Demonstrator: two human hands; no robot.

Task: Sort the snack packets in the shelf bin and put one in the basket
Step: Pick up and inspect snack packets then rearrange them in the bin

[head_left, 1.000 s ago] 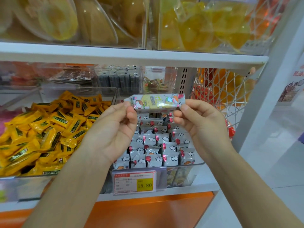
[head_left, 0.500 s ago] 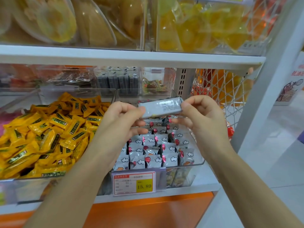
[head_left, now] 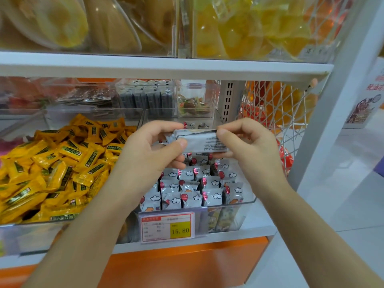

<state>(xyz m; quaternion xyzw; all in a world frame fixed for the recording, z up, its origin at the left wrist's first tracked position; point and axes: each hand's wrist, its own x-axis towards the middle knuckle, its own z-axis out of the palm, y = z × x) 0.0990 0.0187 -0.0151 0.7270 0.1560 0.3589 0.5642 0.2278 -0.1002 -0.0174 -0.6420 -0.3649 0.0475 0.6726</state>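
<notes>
I hold one silver snack packet [head_left: 200,141] level above the clear shelf bin [head_left: 245,201], its plain printed back turned toward me. My left hand [head_left: 151,154] pinches its left end and my right hand [head_left: 247,144] pinches its right end. Below them, the bin holds several rows of upright white packets [head_left: 193,187] with cloud and red balloon prints. No basket is in view.
A neighbouring clear bin on the left is heaped with yellow packets [head_left: 54,167]. A price tag [head_left: 167,227] reading 15.80 hangs on the bin front. A white wire rack [head_left: 278,113] with orange goods stands to the right, under the upper shelf board [head_left: 166,66].
The packet has been rotated between both hands: a second ago its colourful front faced me, now its silver back with small print does. Both hands have stayed above the bin.
</notes>
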